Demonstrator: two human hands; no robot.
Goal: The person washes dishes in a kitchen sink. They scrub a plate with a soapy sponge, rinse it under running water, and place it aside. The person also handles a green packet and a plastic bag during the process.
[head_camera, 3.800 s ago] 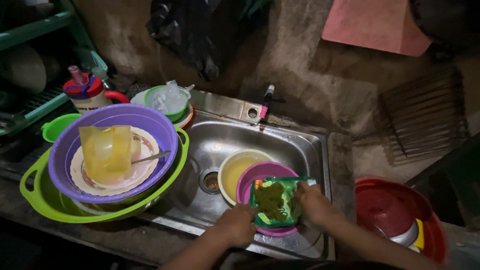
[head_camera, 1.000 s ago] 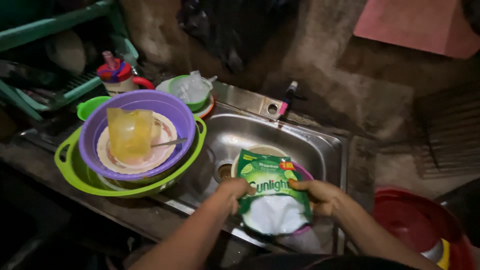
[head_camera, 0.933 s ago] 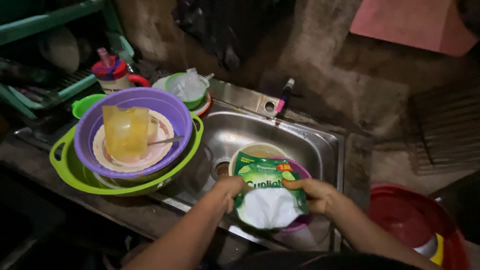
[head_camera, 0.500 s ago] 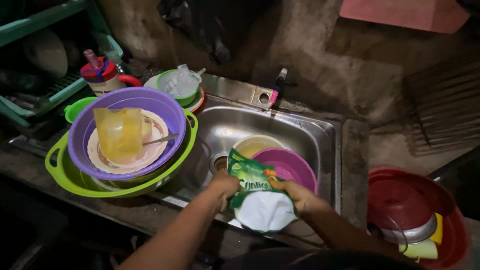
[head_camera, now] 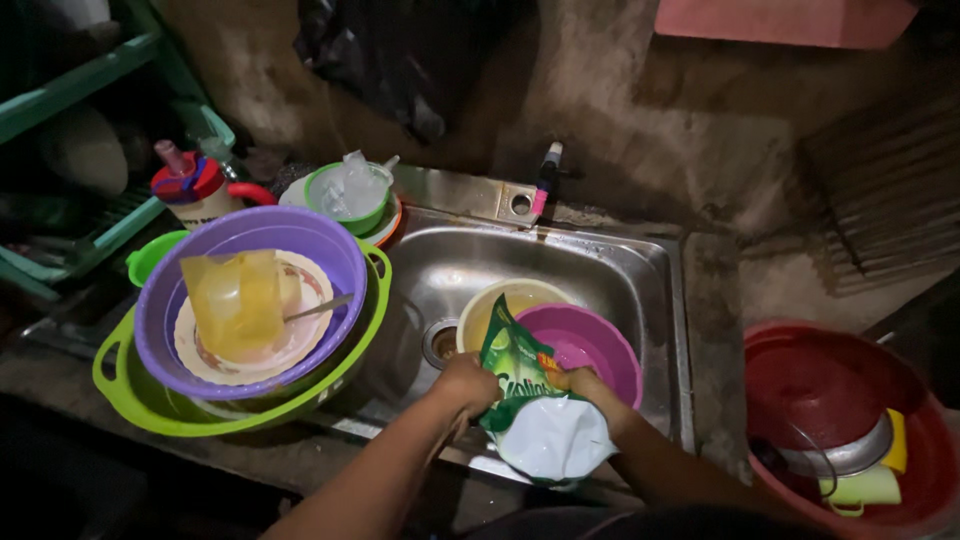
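Both my hands grip a green and white soap refill pouch (head_camera: 538,418) over the front rim of the steel sink (head_camera: 620,270). My left hand (head_camera: 465,382) pinches its upper left side. My right hand (head_camera: 592,390) grips the right side. The pouch is tilted, its green top corner pointing up over a yellow bowl (head_camera: 500,305). A magenta bowl (head_camera: 590,345) sits beside the yellow one inside the sink, just behind the pouch.
Left of the sink, a purple basin (head_camera: 245,245) with plates, a yellow plastic jug (head_camera: 235,300) and a utensil rests in a green basin (head_camera: 130,385). Behind stand a lidded cup (head_camera: 190,190) and a green bowl (head_camera: 350,190). A red tub (head_camera: 850,420) of dishes is at right.
The pouch went from lying over the magenta bowl to being lifted upright in both hands, then drawn toward the sink's front rim and tilted. The view shifted slightly.
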